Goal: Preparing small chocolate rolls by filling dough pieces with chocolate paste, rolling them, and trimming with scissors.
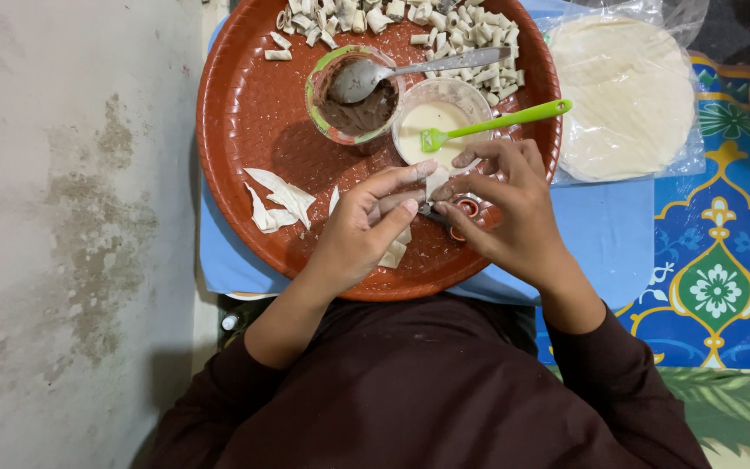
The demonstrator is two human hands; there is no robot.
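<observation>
1. Two bare hands meet over the near part of a round red tray (245,130). The left hand (366,221) and right hand (505,208) both pinch one small pale dough strip (437,181), fingers narrow and closed on it, just in front of the two cups.
2. Just beyond the fingertips stand a cup of brown paste (353,108) with a metal spoon (410,69) resting in it, and a clear cup of cream liquid (436,126) with a green brush (496,122) lying across it. The two cups touch or nearly touch.
3. Risk: the brush handle juts out to the right, above the right hand. A lifted knuckle could likely catch it and tip the cream cup onto the tray.
4. Risk: the strip looks thin and soft. A hard pull between the hands could tear it.
5. A dark tool (462,210), partly hidden, lies under the right hand; what it is cannot be told. It could be nudged as the hand shifts.
6. Cut dough scraps (279,201) lie to the left of the left hand, well apart from the cups. Finished rolls (470,43) are heaped along the far rim.
7. Open room: bare tray lies left of the brown cup. The near rim sits close to the wrists, so little room remains toward the body.
8. Flat round sheets in a plastic bag (627,95) lie right of the tray on a blue cloth (609,234). A bare grey floor (71,234) lies to the left.
</observation>
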